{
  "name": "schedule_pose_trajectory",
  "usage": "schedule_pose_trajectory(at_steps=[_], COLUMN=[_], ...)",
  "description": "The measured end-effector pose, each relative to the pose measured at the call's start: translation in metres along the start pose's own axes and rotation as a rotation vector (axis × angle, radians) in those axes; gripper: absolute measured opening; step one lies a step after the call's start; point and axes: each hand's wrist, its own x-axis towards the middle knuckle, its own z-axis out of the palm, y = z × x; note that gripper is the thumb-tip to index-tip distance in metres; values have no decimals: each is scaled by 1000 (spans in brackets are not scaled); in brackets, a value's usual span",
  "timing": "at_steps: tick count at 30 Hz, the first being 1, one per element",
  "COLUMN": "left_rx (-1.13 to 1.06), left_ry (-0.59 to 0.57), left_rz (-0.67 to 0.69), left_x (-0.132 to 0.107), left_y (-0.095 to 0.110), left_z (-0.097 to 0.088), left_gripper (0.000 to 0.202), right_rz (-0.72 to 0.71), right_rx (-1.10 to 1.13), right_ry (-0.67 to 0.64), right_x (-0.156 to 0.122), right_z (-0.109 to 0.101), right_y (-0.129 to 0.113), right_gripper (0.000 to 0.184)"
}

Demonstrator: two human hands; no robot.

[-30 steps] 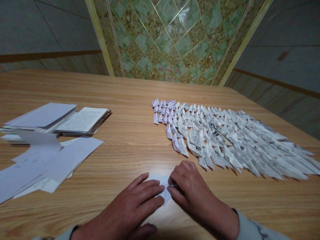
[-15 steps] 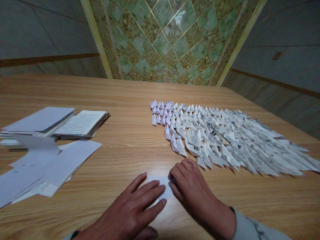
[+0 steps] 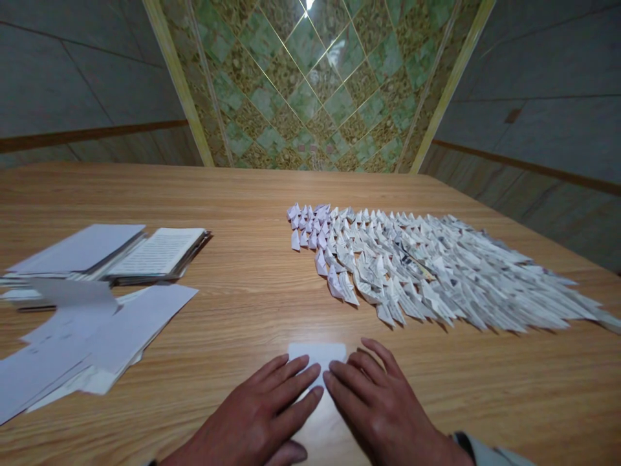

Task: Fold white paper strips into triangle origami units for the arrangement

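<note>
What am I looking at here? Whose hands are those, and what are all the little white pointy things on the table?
The picture comes from a camera worn on a person's head, looking down, so you see that person's own two hands. The left hand and the right hand lie flat, side by side, pressing a small white paper onto the wooden table. They grip nothing. The pointy things are many small folded paper pieces, laid in rows to the right. On the left lie loose paper sheets and a stack of printed pages. Behind the table is a green tiled wall.
</note>
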Motion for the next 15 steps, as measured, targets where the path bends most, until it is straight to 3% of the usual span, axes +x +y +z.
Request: schedule_pose_trajectory(at_steps=[6,11,15], left_rx=[92,140,76], left_ry=[67,35,23], left_rz=[10,-2,-27], left_x=[-8,-7,-10], left_y=[1,5,3], left_z=[10,0,7], left_gripper=[67,68,73], right_rz=[61,116,228], right_rx=[-30,-32,35], right_ry=[-25,-29,-22], right_x=[-8,-5,3], right_z=[-3,-3,-7], right_y=[4,6,15], right_gripper=[26,25,16])
